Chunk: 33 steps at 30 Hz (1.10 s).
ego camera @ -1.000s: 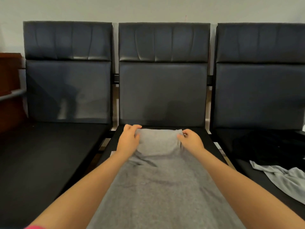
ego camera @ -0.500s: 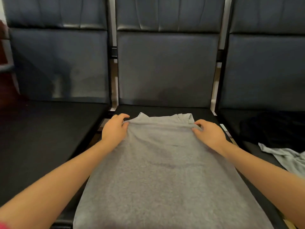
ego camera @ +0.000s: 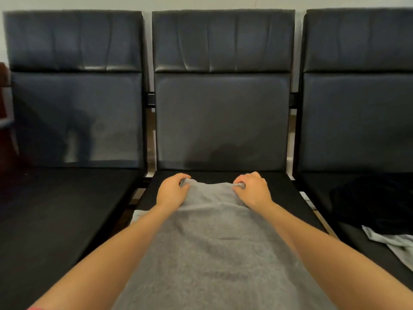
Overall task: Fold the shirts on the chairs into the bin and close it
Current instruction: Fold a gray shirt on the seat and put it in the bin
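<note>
Left hand (ego camera: 172, 190) and right hand (ego camera: 252, 190) each grip far corners of gray shirt (ego camera: 214, 242). Shirt lies on middle chair (ego camera: 223, 121).

Dim, soft indoor light; faint sheen on chair backs (ego camera: 221, 41); slight blur; wide-angle bowing at edges.

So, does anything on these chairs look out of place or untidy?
Only the right chair: a black garment and a light grey shirt lie crumpled there, unfolded. Both hands grip the grey shirt.
</note>
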Motion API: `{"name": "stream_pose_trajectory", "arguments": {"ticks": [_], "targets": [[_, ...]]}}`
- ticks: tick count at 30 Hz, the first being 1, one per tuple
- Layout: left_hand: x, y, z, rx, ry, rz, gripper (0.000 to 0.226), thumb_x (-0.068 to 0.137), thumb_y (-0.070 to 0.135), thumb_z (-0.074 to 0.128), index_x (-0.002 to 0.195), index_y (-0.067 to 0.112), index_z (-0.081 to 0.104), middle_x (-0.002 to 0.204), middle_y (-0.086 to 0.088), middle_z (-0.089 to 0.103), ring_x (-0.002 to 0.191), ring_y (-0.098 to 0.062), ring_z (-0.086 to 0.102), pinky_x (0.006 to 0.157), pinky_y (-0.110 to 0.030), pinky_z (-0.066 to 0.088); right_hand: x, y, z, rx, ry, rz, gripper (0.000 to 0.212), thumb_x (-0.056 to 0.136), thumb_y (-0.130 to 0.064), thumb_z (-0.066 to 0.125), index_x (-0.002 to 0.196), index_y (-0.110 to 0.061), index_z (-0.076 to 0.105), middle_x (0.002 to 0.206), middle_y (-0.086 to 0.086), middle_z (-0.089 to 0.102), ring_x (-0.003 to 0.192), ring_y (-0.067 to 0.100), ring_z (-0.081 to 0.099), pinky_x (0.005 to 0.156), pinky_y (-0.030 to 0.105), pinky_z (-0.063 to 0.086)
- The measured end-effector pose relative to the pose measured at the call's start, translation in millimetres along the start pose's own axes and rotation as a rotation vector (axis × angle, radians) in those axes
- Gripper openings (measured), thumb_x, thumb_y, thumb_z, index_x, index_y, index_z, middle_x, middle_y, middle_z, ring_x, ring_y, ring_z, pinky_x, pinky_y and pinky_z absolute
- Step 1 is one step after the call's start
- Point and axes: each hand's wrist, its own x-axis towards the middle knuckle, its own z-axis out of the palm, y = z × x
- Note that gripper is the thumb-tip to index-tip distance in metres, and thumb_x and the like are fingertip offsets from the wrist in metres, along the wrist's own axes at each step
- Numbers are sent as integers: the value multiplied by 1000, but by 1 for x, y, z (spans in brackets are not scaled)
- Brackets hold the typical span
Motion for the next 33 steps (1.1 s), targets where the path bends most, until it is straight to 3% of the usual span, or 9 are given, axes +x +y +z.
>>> {"name": "stream_pose_trajectory", "arguments": {"ticks": [3,5,11,14,17,19,22,25,33], "targets": [[-14,8,-25,-108,154,149,21,89,17,65,109,20,69,84,10,61,85,-16,57,75,-27,45,-17,0,-14,143,240,-146,4,88,-22,65,88,-21,70,84,-7,62,95,15,51,83,32,39],[-34,10,-42,-117,131,235,18,90,16,64,105,25,68,85,21,55,85,-9,53,75,-21,45,-35,3,-25,160,242,-266,2,86,-19,69,85,-21,69,81,-9,61,88,12,50,80,32,41],[-96,-16,-63,82,-385,427,19,82,51,53,88,37,65,87,19,62,90,-4,54,83,-27,47,-99,14,-31,15,-99,-570,20,82,-47,62,83,-28,67,77,-16,59,77,2,50,77,23,42],[-102,-14,-63,25,-351,312,11,90,42,56,97,35,62,81,11,64,79,-6,60,73,-26,51,-111,8,-33,101,-90,-498,14,87,-44,60,89,-31,67,68,-13,60,70,4,52,78,10,34],[-87,-5,-58,46,-214,217,9,94,30,56,102,34,59,71,5,62,68,-7,59,65,-23,45,-102,-1,-34,230,64,-298,10,91,-24,64,88,-33,64,67,-10,62,71,10,54,72,17,38],[-74,-1,-55,85,-223,147,14,92,35,60,106,35,59,83,9,60,74,-5,57,67,-22,43,-89,-2,-37,222,80,-126,8,90,-27,64,97,-30,65,80,-10,60,84,7,53,76,23,43],[-64,1,-54,94,-372,67,30,87,41,65,116,36,57,102,11,56,91,-5,58,75,-19,44,-79,2,-40,141,-132,-14,33,87,-38,68,119,-31,60,102,-9,55,107,8,45,89,25,42],[-65,4,-55,160,-441,92,34,87,37,67,119,30,61,104,11,58,93,-6,55,76,-19,42,-84,7,-44,0,-354,-135,39,85,-44,67,121,-33,60,108,-12,52,110,6,41,94,23,38],[-68,-4,-58,87,-435,47,14,89,26,66,102,24,69,96,6,66,91,-14,61,71,-20,45,-89,20,-57,-39,-382,-39,19,84,-44,68,94,-28,64,94,-9,55,98,9,46,81,26,40]]}}
